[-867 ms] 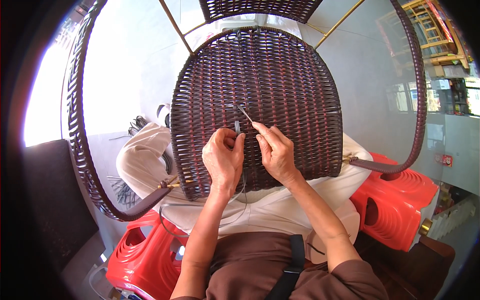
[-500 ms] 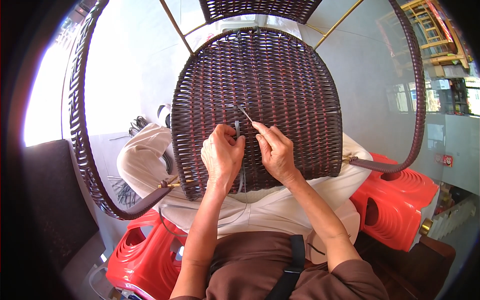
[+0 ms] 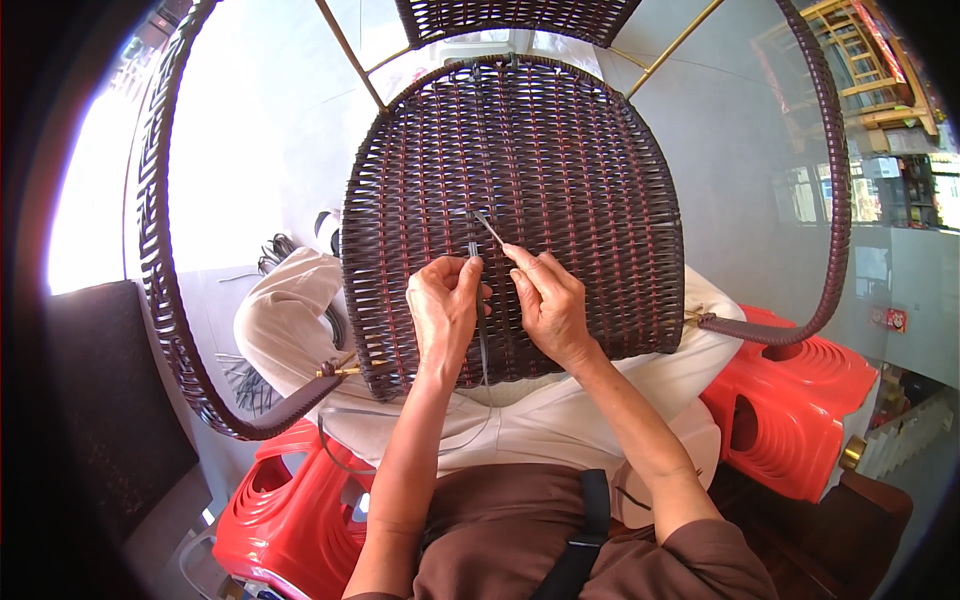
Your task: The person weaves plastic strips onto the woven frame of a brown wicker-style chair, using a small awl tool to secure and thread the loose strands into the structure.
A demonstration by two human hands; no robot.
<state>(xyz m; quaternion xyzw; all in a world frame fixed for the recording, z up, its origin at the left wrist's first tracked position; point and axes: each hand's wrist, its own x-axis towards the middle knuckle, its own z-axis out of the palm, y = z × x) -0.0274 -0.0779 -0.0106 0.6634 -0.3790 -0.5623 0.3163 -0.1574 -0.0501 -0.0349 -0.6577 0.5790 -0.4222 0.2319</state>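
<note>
A dark brown woven chair seat [image 3: 590, 190] with reddish strands lies across my lap. My left hand [image 3: 446, 305] is closed, pinching a flat grey weaving strip [image 3: 484, 345] between thumb and fingers just above the weave. The strip's tail hangs past the seat's near edge onto my trousers. In my right hand [image 3: 550, 305] is a thin metal tool like an awl [image 3: 489, 228], held between thumb and forefinger. Its tip rests at the weave, close to the strip's upper end. What the tip does under the strands is hidden.
Curved wrapped armrests rise on the left [image 3: 157, 220] and right [image 3: 838, 190], and the woven backrest [image 3: 520, 18] is beyond the seat. Red plastic stools [image 3: 290, 510] [image 3: 790, 410] flank me. Loose dark strips [image 3: 248, 383] lie on the floor at left.
My left thumb has shifted from bent beside the strip to straight along it, with the hand turned slightly. The right hand and the tool have hardly moved.
</note>
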